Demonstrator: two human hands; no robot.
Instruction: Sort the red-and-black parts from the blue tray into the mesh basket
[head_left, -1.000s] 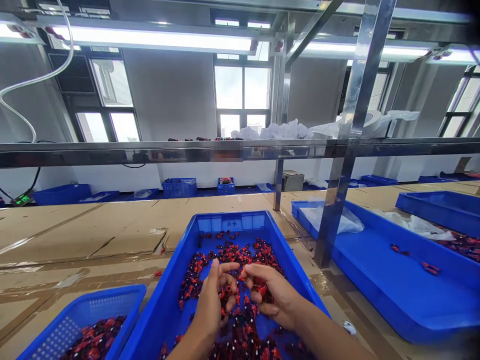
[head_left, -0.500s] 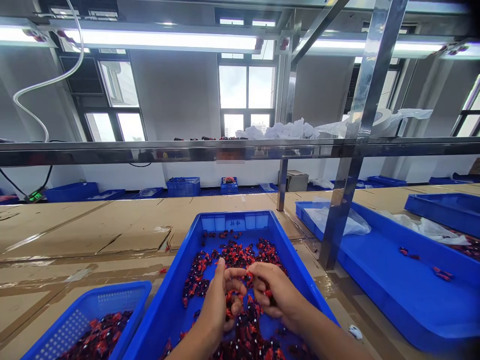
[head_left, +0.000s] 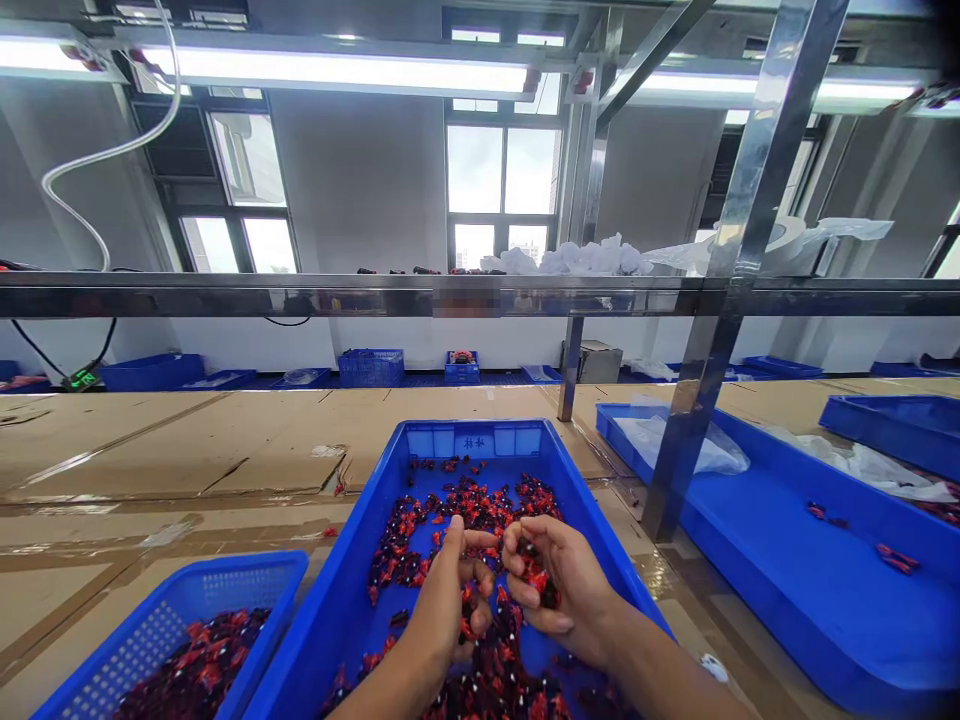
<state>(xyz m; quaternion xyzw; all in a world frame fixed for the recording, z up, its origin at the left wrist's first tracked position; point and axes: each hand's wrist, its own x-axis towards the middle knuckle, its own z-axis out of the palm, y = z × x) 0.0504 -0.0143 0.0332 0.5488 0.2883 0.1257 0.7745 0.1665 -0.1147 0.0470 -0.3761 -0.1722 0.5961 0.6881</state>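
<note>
One left hand (head_left: 450,610) and one right hand (head_left: 559,590) are over one central blue tray (head_left: 472,440) at the near edge of the cardboard-topped bench (head_left: 187,450). Left of it is one blue mesh basket (head_left: 240,580); right are two more trays, one nearer blue tray (head_left: 750,560) with two red clumps (head_left: 825,515) and one farther blue tray (head_left: 892,425).

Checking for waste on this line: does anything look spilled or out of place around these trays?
Yes: a few red pieces lie loose on the cardboard, just left of the blue tray, outside any container, so they look spilled. The right tray also holds a few stray pieces.
</note>
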